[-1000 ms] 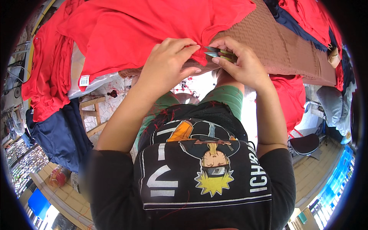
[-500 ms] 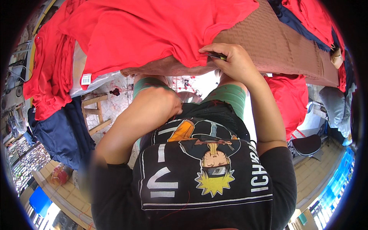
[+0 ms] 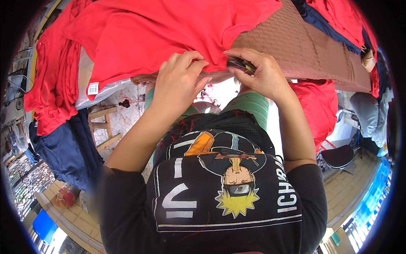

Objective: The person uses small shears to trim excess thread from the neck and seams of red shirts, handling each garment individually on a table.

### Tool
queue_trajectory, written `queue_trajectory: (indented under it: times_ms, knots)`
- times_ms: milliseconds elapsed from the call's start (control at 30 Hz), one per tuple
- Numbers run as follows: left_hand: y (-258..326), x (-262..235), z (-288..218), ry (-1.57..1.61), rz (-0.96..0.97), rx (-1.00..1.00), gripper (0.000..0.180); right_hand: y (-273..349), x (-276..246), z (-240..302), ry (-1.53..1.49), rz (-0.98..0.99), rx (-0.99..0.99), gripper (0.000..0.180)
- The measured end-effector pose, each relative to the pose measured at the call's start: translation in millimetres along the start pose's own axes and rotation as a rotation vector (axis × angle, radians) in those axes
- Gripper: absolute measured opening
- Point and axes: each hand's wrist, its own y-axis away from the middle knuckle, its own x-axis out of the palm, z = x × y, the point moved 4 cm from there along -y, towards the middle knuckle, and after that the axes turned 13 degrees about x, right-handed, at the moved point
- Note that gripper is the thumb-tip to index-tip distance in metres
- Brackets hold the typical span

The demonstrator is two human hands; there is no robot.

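A red garment [image 3: 169,29] lies spread over a table covered in brown quilted cloth [image 3: 296,46]. My left hand [image 3: 179,82] pinches the garment's near hem between thumb and fingers. Close beside it, my right hand [image 3: 258,74] holds a small dark clipper tool [image 3: 239,64] with a yellowish part, its tip at the same hem. Both hands work at the table's near edge, a few centimetres apart. The tool's blades are mostly hidden under my fingers.
More red garments [image 3: 46,84] hang over the table's left side, with a dark blue one [image 3: 63,148] below. Another red pile [image 3: 321,106] hangs at the right. A wooden stool [image 3: 103,122] stands on the tiled floor, and a dark seat [image 3: 338,156] at the right.
My left hand, which had dropped down toward my lap half a second ago, has come back up and taken hold of the red hem. My right hand stayed at the hem with the tool.
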Motion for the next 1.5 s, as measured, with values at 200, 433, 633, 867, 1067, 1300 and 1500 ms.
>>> queue_trajectory:
  times_ms: [200, 433, 633, 867, 1067, 1300, 1500]
  knots:
    - [1.9, 5.5, 3.7, 0.027, -0.020, -0.030, 0.016, -1.9, 1.9, 4.3, 0.002, -0.035, -0.028, 0.036]
    - [0.9, 5.3, 15.1, 0.251, 0.029, -0.114, 0.012, -8.4, 8.4, 15.5, -0.068, -0.077, -0.140, 0.026]
    - [-5.1, 5.6, 17.3, 0.294, 0.091, -0.176, 0.015, -13.9, 16.3, 9.5, -0.063, 0.075, -0.118, 0.015]
    - [-4.9, 8.6, 20.3, 0.296, 0.095, -0.175, 0.017, -14.5, 16.2, 10.2, 0.002, 0.107, -0.124, 0.014]
    - [-6.1, 7.9, 18.6, 0.284, 0.092, -0.177, 0.017, -14.5, 15.2, 16.5, 0.084, 0.097, -0.168, 0.018]
    - [-9.1, -19.4, 20.1, 0.469, 0.091, 0.137, 0.015, -14.7, 11.4, 22.4, 0.221, 0.052, -0.168, 0.014]
    - [-8.6, -48.7, 24.3, 0.598, 0.285, -0.074, 0.010, -11.7, -7.7, 12.8, 0.089, -0.071, -0.137, 0.024]
